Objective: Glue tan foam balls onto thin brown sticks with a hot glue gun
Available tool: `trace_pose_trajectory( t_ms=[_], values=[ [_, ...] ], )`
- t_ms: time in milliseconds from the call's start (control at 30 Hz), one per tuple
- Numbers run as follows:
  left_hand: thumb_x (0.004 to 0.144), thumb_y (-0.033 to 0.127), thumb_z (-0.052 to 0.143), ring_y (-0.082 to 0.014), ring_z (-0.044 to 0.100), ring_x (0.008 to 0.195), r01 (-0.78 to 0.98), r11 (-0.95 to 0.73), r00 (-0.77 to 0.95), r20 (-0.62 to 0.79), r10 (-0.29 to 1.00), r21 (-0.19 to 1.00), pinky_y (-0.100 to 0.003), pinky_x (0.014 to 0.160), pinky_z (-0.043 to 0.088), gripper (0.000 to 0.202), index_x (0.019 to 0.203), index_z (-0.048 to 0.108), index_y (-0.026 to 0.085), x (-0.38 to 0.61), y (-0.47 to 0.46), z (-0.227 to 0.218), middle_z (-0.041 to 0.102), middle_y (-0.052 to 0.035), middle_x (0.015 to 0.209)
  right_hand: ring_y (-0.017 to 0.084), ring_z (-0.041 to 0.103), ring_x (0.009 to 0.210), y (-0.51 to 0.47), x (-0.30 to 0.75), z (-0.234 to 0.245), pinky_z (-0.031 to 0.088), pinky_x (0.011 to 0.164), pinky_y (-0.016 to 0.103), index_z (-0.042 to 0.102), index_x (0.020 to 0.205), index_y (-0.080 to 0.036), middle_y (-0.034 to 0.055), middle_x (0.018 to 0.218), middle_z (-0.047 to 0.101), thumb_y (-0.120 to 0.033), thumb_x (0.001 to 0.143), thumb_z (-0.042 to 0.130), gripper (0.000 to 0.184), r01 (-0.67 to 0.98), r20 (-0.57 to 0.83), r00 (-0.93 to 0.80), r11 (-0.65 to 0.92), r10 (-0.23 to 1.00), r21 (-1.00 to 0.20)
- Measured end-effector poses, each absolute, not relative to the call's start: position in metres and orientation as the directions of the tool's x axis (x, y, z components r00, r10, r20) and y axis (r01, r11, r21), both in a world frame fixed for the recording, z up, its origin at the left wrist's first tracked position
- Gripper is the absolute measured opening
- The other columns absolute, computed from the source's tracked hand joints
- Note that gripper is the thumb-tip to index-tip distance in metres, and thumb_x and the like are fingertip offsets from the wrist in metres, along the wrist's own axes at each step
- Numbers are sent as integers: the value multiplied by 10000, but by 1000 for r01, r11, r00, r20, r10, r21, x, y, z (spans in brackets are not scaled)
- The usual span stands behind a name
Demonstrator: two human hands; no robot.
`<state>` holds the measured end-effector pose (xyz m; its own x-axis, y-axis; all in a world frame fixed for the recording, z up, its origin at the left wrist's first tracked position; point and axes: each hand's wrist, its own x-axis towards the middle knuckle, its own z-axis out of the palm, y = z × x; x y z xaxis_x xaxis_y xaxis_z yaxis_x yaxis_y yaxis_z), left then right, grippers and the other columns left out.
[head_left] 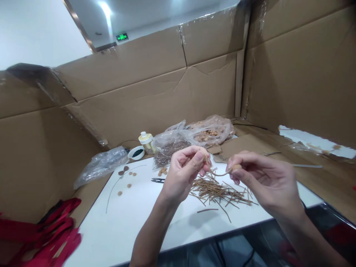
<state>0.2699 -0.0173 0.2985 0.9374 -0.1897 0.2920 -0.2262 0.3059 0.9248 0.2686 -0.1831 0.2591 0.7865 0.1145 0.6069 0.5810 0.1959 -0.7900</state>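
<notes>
My left hand (pixel 183 170) is closed, thumb and fingers pinching one end of a thin brown cord (pixel 219 174). The cord sags in a shallow curve across to my right hand (pixel 264 181). There, thumb and fingertips are closed on a small tan rounded piece (pixel 236 167) at the cord's other end; whether the cord passes through it is hidden. Under both hands lies a loose pile of short brown stick-like lengths (pixel 217 191) on the white table (pixel 122 233). Dark thread snips (pixel 157 180) rest left of my left hand, near a cluster of tan beads (pixel 162 171).
On the left lie several small tan discs (pixel 129 185), dark brown pieces (pixel 123 170) and a thin curved wire (pixel 110 191). Behind stand a white bowl of black bits (pixel 136 152), a capped bottle (pixel 147 142) and plastic bags (pixel 211 129). Cardboard walls (pixel 155 100) enclose the table.
</notes>
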Motion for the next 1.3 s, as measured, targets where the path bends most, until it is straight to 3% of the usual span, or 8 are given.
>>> trace_pose_trajectory(
  t_ms=[467, 600, 733, 833, 967, 1133, 1233, 1300],
  values=[
    [712, 358, 771, -62, 440, 509, -208, 272, 961, 248, -125, 940, -185, 486, 350, 283, 618, 651, 120, 269, -23, 297, 565, -10, 574, 104, 525, 564, -183, 271, 255, 438, 478, 218, 679, 770, -231, -1, 673, 613, -221, 831, 677, 61, 542, 567, 819, 202, 90, -816],
    [777, 427, 706, -131, 599, 607, -163, 181, 931, 212, -298, 970, -250, 596, 476, 352, 949, 727, 121, 282, -18, 291, 676, -69, 682, 109, 600, 563, -205, 284, 255, 505, 494, 211, 715, 823, -237, 7, 683, 669, -283, 784, 733, 63, 473, 503, 855, 207, 128, -856],
    [817, 630, 540, -231, 691, 794, -135, 49, 948, 144, -285, 990, -335, 718, 532, 748, 1371, 486, 129, 306, -4, 286, 733, -148, 879, 150, 660, 623, -270, 321, 250, 534, 588, 290, 716, 861, -214, 34, 742, 718, -372, 696, 790, 240, 351, 357, 929, -73, -95, -933],
    [804, 639, 549, -224, 688, 794, -148, -96, 977, 130, -169, 984, -322, 718, 529, 783, 1407, 437, 153, 320, 5, 284, 734, -134, 924, 157, 643, 601, -334, 359, 238, 473, 560, 312, 699, 783, -203, 38, 683, 704, -347, 753, 731, 151, 237, 328, 900, -310, -287, -921],
    [827, 639, 507, -238, 683, 842, -149, -180, 976, 115, -187, 972, -342, 748, 523, 759, 1412, 427, 161, 326, 8, 282, 730, -128, 940, 80, 388, 366, -401, 387, 218, 234, 411, 225, 647, 581, -239, -72, 389, 488, -135, 500, 877, 265, 224, 427, 828, -484, -364, -846],
    [840, 569, 553, -228, 680, 850, -159, -236, 973, 111, -202, 959, -315, 725, 518, 690, 1387, 459, 158, 326, 10, 285, 730, -120, 930, 130, 519, 438, -411, 364, 193, 311, 371, 235, 737, 718, -279, -23, 574, 656, -247, 618, 848, 152, 247, 440, 869, -570, -227, -783],
    [837, 511, 593, -214, 681, 839, -179, -270, 974, 133, -182, 946, -293, 721, 518, 578, 1289, 555, 153, 324, 17, 292, 734, -111, 909, 240, 690, 830, -377, 334, 188, 525, 608, 268, 723, 970, -274, 36, 994, 732, -405, 814, 683, 208, 270, 273, 959, -530, 75, -804],
    [833, 487, 605, -199, 681, 797, -204, -279, 976, 172, -135, 938, -283, 708, 519, 494, 1193, 615, 149, 322, 25, 299, 736, -103, 883, 252, 673, 928, -346, 313, 191, 524, 719, 282, 685, 1095, -274, 67, 1046, 715, -439, 872, 599, 290, 251, 103, 954, -566, 280, -785]
  ],
)
